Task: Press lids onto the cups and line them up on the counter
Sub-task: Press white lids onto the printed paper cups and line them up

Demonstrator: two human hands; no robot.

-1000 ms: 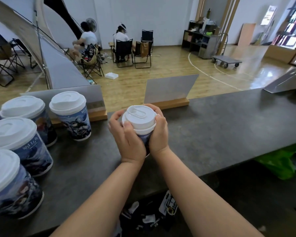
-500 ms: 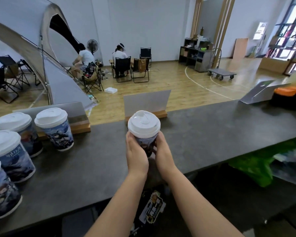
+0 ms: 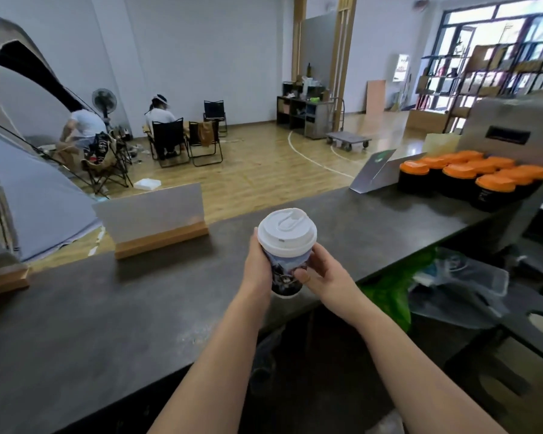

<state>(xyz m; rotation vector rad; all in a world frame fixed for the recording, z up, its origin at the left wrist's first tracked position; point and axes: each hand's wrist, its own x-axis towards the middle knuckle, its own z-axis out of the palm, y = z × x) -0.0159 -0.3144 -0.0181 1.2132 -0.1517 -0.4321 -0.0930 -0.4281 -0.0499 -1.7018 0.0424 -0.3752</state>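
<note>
Above the counter [image 3: 138, 308] edge, left hand [image 3: 257, 270] and right hand [image 3: 326, 274] grip the lidded cup [image 3: 284, 267], probably for placing; orange cups [image 3: 470, 180] at two o'clock.

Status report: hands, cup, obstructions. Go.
Left hand grips printed paper cup; right hand pinches its side. White lid on. Cup above dark counter; nothing in the way nearby.
</note>
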